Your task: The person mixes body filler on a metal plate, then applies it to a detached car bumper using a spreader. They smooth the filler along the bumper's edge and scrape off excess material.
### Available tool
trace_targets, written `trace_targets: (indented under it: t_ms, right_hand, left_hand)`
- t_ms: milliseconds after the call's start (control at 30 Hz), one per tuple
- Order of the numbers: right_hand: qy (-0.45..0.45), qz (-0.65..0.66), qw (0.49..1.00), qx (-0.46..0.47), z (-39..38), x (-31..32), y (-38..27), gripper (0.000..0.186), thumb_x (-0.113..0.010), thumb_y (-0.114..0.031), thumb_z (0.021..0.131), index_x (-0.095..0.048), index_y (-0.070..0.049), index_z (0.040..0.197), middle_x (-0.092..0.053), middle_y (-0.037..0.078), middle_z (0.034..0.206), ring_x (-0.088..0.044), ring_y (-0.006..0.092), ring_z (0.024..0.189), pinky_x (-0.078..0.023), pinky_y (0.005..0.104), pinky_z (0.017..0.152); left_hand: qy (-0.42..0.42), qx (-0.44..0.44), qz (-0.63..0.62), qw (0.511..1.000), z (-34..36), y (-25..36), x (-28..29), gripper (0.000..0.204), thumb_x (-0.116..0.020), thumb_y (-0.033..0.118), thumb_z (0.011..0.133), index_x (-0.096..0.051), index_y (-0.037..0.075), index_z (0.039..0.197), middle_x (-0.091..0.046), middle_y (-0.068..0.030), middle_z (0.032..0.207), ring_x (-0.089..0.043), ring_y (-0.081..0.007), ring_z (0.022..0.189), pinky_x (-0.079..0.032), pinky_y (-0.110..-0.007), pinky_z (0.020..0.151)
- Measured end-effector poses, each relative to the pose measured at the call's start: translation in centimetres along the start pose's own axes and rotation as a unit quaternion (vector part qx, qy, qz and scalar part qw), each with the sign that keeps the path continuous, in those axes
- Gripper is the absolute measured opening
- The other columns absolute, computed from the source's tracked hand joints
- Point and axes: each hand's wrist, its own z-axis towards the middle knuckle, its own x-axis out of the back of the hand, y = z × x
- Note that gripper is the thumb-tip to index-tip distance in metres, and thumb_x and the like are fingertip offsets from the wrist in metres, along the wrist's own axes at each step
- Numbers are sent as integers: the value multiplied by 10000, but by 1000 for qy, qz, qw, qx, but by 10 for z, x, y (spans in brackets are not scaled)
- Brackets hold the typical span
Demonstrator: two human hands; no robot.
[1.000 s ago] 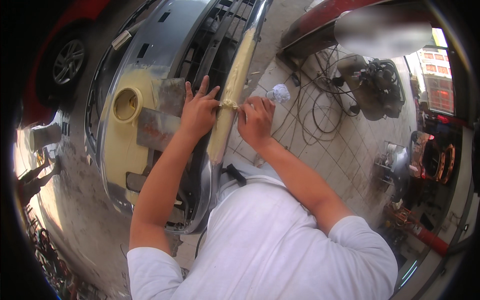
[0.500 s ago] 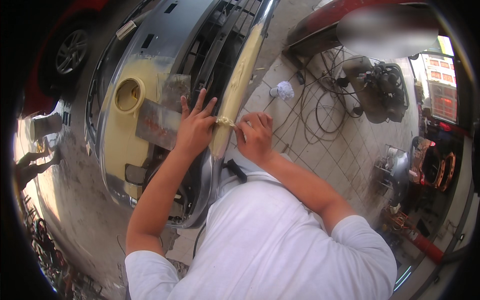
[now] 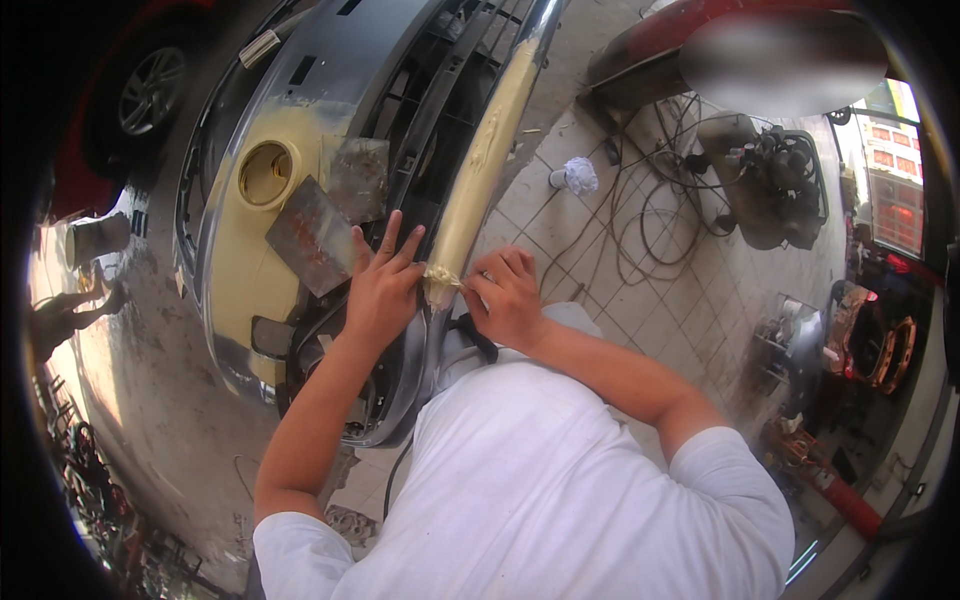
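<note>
Tiled floor (image 3: 690, 330), looped hoses (image 3: 617, 215), flat plates (image 3: 312, 237) on bumper (image 3: 245, 275)

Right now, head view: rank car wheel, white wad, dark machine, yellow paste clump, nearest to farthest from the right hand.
1. Yellow paste clump: just left of the right hand.
2. White wad: ahead, slightly right, on the tiles.
3. Dark machine: farther right.
4. Car wheel: far upper left.
</note>
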Motion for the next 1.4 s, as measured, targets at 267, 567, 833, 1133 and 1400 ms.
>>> trace_targets:
  t_ms: [267, 567, 833, 1133, 1400]
  right_hand:
    - [-68, 35, 997, 26, -7, 23, 5, 121, -774, -60, 751, -695, -98, 835, -627, 44, 1019, -592, 268, 1056, -396, 461, 1012]
    - [70, -191, 976, 77, 129, 68, 106, 137, -739, -62, 777, -747, -131, 894, -654, 14, 1014, -606, 228, 1057, -389, 438, 1034]
    - [89, -180, 978, -57, 168, 37, 194, 25, -736, -141, 875, -745, -126, 893, -696, 25, 910, -650, 277, 964, -451, 425, 935]
    - [-217, 209, 870, -390, 201, 50, 204, 316, -730, -308, 969, -804, -19, 1074, -731, 95, 941, -651, 194, 907, -504, 367, 839]
    - [-258, 115, 884, -374, 197, 56, 232, 372, -769, -370, 927, -804, -39, 1092, -760, 185, 1007, -715, 306, 952, -540, 422, 855]
  left_hand:
    - [-88, -3, 31, 996, -6, 22, 46, 80, -725, 75, 885, -786, 123, 901, -522, -55, 1608, -244, -284, 1616, 9, -668, 1289]
    - [111, -145, 133, 974, 183, -15, 44, 183, -595, 47, 930, -768, 109, 939, -640, -58, 1480, -325, -229, 1585, -82, -628, 1314]
    - [65, -107, 121, 985, 283, -42, -4, 158, -644, 117, 944, -784, 93, 1012, -743, -63, 1268, -561, -230, 1368, -302, -533, 1220]
    - [-379, 67, -110, 916, 332, -81, 48, 277, -735, 239, 984, -759, -30, 1045, -689, -68, 795, -622, -156, 745, -510, -372, 712]
    - [-292, -66, 110, 948, 359, -51, 23, 218, -780, 261, 896, -809, 64, 984, -770, -156, 928, -735, -363, 917, -571, -463, 817]
